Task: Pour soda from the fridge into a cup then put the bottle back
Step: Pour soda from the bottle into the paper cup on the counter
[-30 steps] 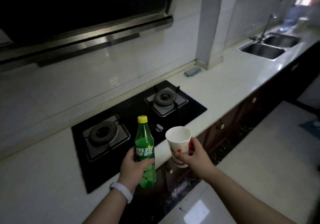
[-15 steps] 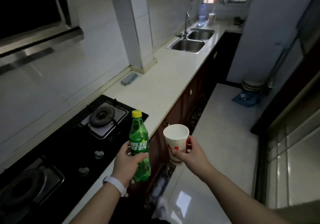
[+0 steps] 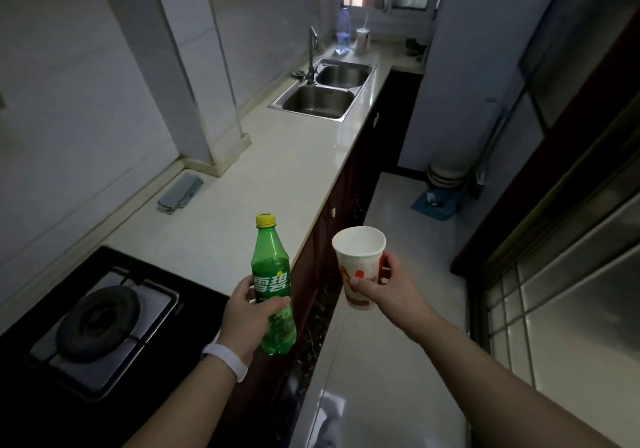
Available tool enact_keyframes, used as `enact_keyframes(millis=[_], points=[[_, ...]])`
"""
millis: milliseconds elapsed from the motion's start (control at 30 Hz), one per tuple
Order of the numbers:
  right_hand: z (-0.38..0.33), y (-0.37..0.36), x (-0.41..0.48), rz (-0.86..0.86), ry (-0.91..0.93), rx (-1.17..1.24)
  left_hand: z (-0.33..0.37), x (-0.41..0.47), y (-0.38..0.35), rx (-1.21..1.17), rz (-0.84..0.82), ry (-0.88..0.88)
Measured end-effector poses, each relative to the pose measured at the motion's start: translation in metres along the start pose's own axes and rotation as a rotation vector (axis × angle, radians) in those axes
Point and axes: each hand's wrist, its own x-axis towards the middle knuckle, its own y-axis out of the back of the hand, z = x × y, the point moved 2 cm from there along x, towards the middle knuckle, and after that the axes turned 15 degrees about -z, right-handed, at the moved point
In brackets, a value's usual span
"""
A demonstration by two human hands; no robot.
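Note:
My left hand (image 3: 250, 316) grips a green soda bottle (image 3: 272, 267) around its label. The bottle stands upright with its yellow cap on, held over the front edge of the white counter (image 3: 263, 184). My right hand (image 3: 388, 288) holds a white paper cup (image 3: 360, 260) with red print, upright, to the right of the bottle and over the floor. The cup's mouth faces up and its inside looks white. No fridge is in sight.
A black gas hob (image 3: 100, 323) lies at the lower left. A folded grey cloth (image 3: 180, 193) rests by the wall. A double steel sink (image 3: 323, 91) with a tap sits farther along, with a bottle (image 3: 343, 33) and a cup (image 3: 362, 41) behind it. A narrow tiled aisle (image 3: 398, 239) runs on the right.
The view has swung right along the counter, from the hob toward the sink and aisle. Both hands keep the bottle and cup upright, now slightly farther apart.

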Motion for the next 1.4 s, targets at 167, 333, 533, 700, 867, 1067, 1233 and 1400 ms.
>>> enact_keyframes(millis=[167,333,533,700,867,1067,1233,1400], points=[[-0.021,0.036,0.039,0.052,-0.008,-0.034,0.027,0.069,-0.02,-0.03,-0.072,-0.02],[-0.032,0.067,0.07,0.098,-0.016,-0.051,0.045,0.116,-0.033,-0.036,-0.1,-0.031],[-0.024,0.101,0.112,0.088,-0.03,-0.012,0.053,0.162,-0.053,-0.046,-0.091,-0.017],[-0.009,0.14,0.163,0.035,-0.036,0.01,0.057,0.21,-0.077,-0.01,-0.044,0.008],[-0.014,0.2,0.227,-0.038,0.004,0.034,0.076,0.266,-0.118,0.013,0.011,0.025],[-0.032,0.278,0.299,-0.127,0.048,0.06,0.123,0.331,-0.179,0.065,0.07,0.003],[-0.045,0.316,0.354,-0.189,0.067,0.066,0.162,0.371,-0.2,0.052,0.155,-0.05],[-0.06,0.309,0.4,-0.298,0.079,0.051,0.181,0.392,-0.184,0.031,0.27,-0.071]])
